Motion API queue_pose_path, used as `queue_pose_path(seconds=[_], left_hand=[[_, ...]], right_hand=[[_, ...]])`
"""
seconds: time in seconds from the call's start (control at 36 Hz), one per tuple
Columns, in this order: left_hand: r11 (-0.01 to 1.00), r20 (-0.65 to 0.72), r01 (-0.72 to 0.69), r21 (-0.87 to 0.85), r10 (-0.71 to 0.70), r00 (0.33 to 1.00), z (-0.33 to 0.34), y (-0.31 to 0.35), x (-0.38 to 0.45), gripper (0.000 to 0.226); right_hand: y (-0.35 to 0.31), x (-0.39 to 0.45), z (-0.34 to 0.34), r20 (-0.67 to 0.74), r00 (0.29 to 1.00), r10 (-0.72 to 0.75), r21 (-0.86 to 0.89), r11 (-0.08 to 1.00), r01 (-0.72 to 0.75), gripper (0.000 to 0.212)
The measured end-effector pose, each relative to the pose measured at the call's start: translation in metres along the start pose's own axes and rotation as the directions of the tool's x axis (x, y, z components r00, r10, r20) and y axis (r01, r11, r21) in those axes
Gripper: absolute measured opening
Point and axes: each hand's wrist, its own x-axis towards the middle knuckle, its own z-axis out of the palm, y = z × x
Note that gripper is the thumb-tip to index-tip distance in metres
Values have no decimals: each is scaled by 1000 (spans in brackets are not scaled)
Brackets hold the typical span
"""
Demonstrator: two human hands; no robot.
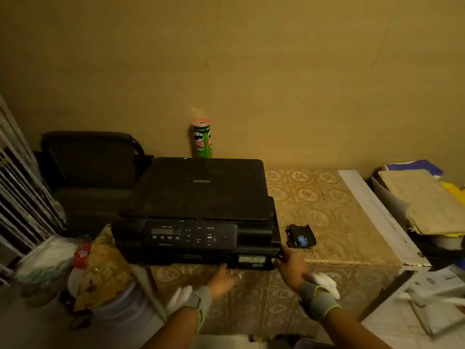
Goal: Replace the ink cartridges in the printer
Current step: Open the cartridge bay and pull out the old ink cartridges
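Head view: both hands, left hand (222, 277) and right hand (292, 267), fingers loose, laid at printer (198, 212) front-right edge; cartridge door should be pulled down squarely; cartridge (300, 236) right of printer

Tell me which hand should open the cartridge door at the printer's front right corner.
Probably right. The right hand already touches the printer at that corner; the left hand sits under the front middle.

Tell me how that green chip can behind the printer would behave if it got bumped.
The green chip can stands upright, tall and narrow, so it would probably tip easily. Being round, it would likely roll once down. The wall close behind it and the printer in front may stop it.
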Motion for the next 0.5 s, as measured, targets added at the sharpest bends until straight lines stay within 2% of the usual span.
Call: queue_pose_path(seconds=[0.14, 0.25, 0.36, 0.5], left_hand=[[999, -38, -29, 22, 30, 999, 5, 3, 0, 62], [983, -124, -161, 87, 171, 977, 11, 9, -3, 42], [898, -202, -353, 263, 409, 890, 12, 15, -13, 29], [700, -134, -524, 485, 652, 746, 11, 11, -21, 42]], right_hand=[[2, 1, 2, -51, 998, 28, 62, 998, -25, 48], [5, 2, 2, -75, 995, 59, 82, 995, -53, 43], [3, 3, 1, -78, 994, 75, 85, 994, -68, 40], [0, 3, 5, -117, 990, 77, 63, 996, -70, 43]])
